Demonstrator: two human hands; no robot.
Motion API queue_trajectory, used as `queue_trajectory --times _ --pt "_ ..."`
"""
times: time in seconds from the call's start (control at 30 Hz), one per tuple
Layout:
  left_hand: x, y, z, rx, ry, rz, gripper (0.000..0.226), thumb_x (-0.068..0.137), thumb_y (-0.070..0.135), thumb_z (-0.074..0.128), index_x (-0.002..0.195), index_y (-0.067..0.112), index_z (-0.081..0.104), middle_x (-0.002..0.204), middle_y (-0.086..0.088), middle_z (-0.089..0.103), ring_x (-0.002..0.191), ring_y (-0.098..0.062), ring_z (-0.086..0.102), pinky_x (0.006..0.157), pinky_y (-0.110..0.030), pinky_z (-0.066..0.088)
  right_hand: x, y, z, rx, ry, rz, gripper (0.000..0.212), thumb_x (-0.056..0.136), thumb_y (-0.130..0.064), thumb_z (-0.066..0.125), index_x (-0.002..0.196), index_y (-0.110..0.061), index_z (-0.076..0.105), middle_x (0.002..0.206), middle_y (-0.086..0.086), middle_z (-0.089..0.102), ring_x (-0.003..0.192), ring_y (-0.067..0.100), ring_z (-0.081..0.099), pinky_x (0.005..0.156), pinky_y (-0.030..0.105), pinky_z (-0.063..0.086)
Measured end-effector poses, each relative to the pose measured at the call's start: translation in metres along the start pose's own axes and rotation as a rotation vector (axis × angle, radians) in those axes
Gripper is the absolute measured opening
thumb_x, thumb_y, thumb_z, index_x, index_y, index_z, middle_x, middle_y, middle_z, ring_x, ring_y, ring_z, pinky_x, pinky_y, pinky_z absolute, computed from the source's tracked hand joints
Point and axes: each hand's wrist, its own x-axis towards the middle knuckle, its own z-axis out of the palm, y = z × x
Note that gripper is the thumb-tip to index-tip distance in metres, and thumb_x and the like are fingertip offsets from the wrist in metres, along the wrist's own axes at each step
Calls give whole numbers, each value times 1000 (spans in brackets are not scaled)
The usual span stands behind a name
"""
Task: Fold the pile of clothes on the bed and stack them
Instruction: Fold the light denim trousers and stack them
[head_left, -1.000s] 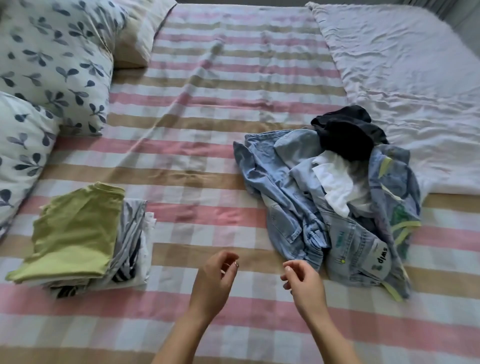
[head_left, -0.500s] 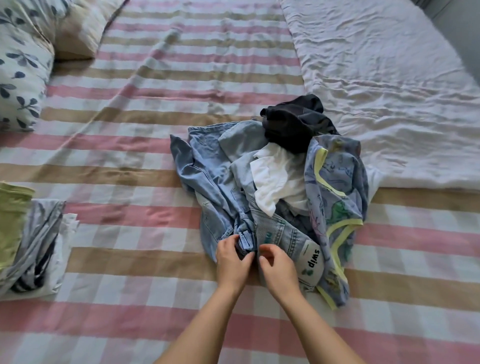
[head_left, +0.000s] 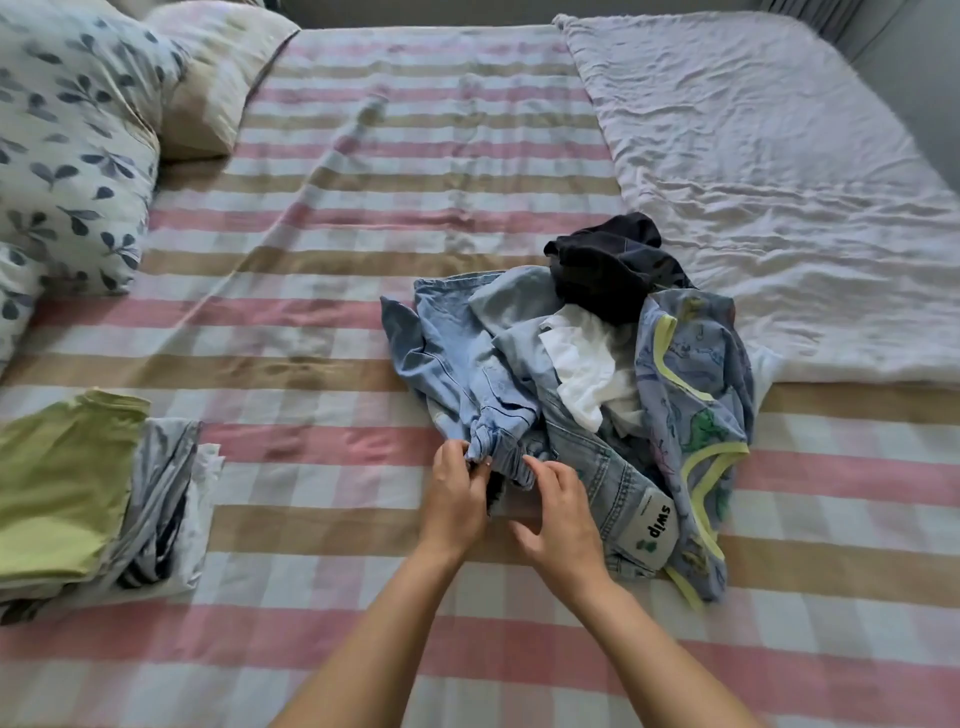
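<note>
A loose pile of clothes lies on the striped bed (head_left: 322, 270): a light blue denim garment (head_left: 457, 364) in front, a white top (head_left: 587, 364), a dark navy piece (head_left: 608, 265) behind, and a blue dinosaur-print garment with yellow trim (head_left: 691, 405) on the right. My left hand (head_left: 457, 493) pinches the bunched elastic edge of the denim garment at the pile's near side. My right hand (head_left: 556, 509) grips the same gathered edge just to the right. At the left edge lies a stack of folded clothes (head_left: 104, 499) with a lime green piece on top.
Two leaf-print pillows (head_left: 67, 145) and a beige pillow (head_left: 218, 78) lie at the upper left. A crumpled white blanket (head_left: 769, 187) covers the bed's right side, touching the pile. Bare striped sheet runs between the stack and the pile.
One second ago both hands hovered empty in front of the pile. They reached forward and took hold of the denim garment's gathered edge, which is now lifted slightly.
</note>
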Motion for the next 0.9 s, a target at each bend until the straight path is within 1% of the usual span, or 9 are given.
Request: queue_trajectory --times 0.13,0.27,0.4,0.5,0.6,0.67,0.77,0.83,0.9 --pt "14 29 -67 -22 -88 83 13 90 14 56 95 2 54 92 -9 63 84 -23 56 73 -31 41 11 -43 -8 -37 66 -19 76 82 -31 66 145 -23 24 143 0 28 132 19 26 108 33 30" --pt "11 44 -114 -122 -170 81 12 86 12 63 85 4 55 68 4 56 60 -7 50 57 -16 39 20 -71 -2 -102 71 1 80 80 -34 67 145 -20 22 144 1 30 131 23 29 103 39 35" --pt "-2 42 -155 -286 -250 -8 22 77 5 71 93 5 56 86 -8 62 73 -17 59 69 -33 52 13 -83 -1 -89 200 -125 53 83 -5 60 134 -13 47 126 6 56 116 25 50 90 37 43" --pt "-11 41 -190 -134 -328 -1 53 65 2 80 105 20 49 103 -9 55 90 -22 60 78 -36 55 8 -98 -31 149 255 -182 27 81 -2 65 108 -7 65 105 8 67 96 20 60 78 25 43" --pt "-17 53 -231 73 -442 92 71 61 8 82 112 31 38 105 0 41 96 -19 49 74 -22 47 4 -129 -83 274 252 -247 22 76 0 68 95 -9 68 88 1 67 82 15 58 71 13 40" --pt "-20 71 -261 166 -509 159 81 60 13 82 113 43 28 103 8 36 94 -10 47 69 -11 44 3 -151 -117 269 178 -305 14 78 -3 68 89 -11 67 80 1 66 74 20 59 67 25 44" --pt "-29 111 -310 245 -532 250 83 62 15 80 110 54 24 107 7 40 95 -9 52 74 -12 50 -5 -187 -169 338 97 -344 4 82 -8 68 82 -9 65 72 4 63 67 23 57 64 36 45" --pt "-35 135 -335 201 -524 280 78 65 7 77 113 48 31 109 3 45 94 -8 56 74 -18 52 -14 -209 -198 406 77 -367 19 83 -7 67 72 -22 62 64 -12 58 60 8 52 59 23 43" --pt "-44 159 -359 102 -481 310 64 68 -5 71 113 33 44 104 -6 53 84 -6 58 72 -23 53 -25 -232 -227 450 71 -379 22 85 -8 64 70 -25 62 61 -13 57 57 1 50 59 15 40"
